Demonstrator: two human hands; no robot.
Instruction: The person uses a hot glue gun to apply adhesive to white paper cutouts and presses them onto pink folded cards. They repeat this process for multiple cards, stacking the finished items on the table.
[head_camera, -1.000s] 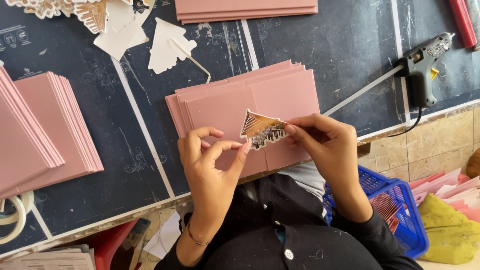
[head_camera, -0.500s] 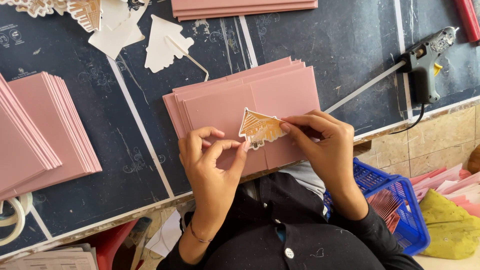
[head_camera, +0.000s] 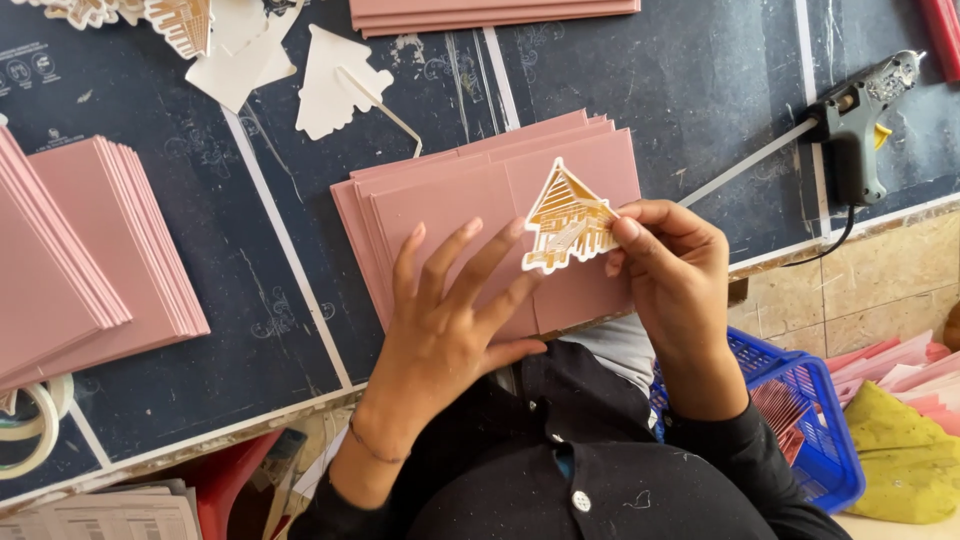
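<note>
Left hand (head_camera: 450, 310) flat, fingers spread, pressing the pink card stack (head_camera: 450, 205). Right hand (head_camera: 675, 265) pinches the house-shaped cutout (head_camera: 565, 218) by its right edge, over the stack. Underside of cutout hidden. Beyond: glue gun (head_camera: 860, 125); farther stack cut off by frame edge.

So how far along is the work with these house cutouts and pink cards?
In hand: the right hand pinches a gold house cutout over the top pink card, while the left hand lies flat on that card. The cutout is not yet stuck down. Left: the card stack under the hands and a second stack show bare pink faces, and more cutouts wait at the table's far edge.
</note>
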